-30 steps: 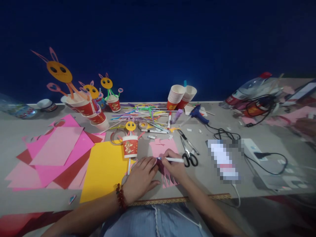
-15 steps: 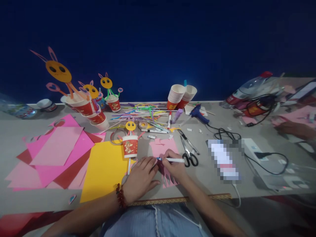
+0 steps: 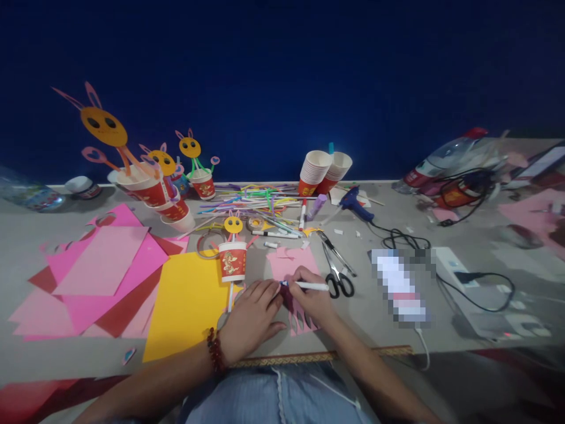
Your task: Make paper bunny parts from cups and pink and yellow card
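My right hand [image 3: 311,297] is closed round a white marker [image 3: 312,286], whose blue tip end points left toward the fingertips of my left hand. My left hand [image 3: 258,312] lies flat, palm down, its fingers stretched out near the tip. Under and beside my right hand is a pink paper sheet [image 3: 304,259] with cut-out slots along its lower part. What the tip touches is hidden by my fingers. Just beyond my left hand stands a red paper cup figure [image 3: 233,262] with a yellow face and a straw below it. Black-handled scissors [image 3: 339,284] lie right of my right hand.
Yellow card [image 3: 185,306] and stacked pink sheets [image 3: 101,265] lie left. Behind are colored straws [image 3: 260,203], stacked paper cups [image 3: 314,171] and a blue glue gun [image 3: 355,205] with its cord. A phone [image 3: 399,285] and power strip [image 3: 459,288] lie right. Another person's hand [image 3: 557,238] is at the right edge.
My hands and the marker are almost unmoved. At the far right, the other person's hand has drawn back toward the edge of the view.
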`<state>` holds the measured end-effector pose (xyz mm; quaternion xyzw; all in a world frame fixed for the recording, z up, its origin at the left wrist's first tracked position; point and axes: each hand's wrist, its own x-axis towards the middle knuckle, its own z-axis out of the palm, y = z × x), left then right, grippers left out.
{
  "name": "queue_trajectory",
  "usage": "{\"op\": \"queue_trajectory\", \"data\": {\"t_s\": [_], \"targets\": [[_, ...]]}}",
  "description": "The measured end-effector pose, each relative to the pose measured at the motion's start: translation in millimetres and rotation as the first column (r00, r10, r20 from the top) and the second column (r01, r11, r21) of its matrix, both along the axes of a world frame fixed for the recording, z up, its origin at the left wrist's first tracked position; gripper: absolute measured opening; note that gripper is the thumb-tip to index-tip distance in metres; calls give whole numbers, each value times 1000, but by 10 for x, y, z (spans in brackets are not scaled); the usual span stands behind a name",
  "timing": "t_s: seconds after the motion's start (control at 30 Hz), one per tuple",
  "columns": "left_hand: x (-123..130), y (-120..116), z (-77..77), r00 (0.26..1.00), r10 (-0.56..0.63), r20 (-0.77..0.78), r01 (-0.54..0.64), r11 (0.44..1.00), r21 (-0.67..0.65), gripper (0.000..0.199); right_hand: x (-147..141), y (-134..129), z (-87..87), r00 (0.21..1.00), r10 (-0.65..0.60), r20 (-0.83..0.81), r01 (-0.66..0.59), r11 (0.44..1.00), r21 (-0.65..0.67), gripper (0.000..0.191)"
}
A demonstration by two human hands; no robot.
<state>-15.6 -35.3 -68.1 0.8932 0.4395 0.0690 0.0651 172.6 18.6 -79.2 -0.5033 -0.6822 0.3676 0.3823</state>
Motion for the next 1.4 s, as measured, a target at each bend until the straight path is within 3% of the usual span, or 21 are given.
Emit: {"op": "queue_trajectory", "data": {"t_s": [1.4], "targets": [[-6, 4, -24, 1000, -7, 14, 7, 1000, 4, 59, 7, 3, 21, 1000, 0, -14, 0, 1000, 22, 21]]}}
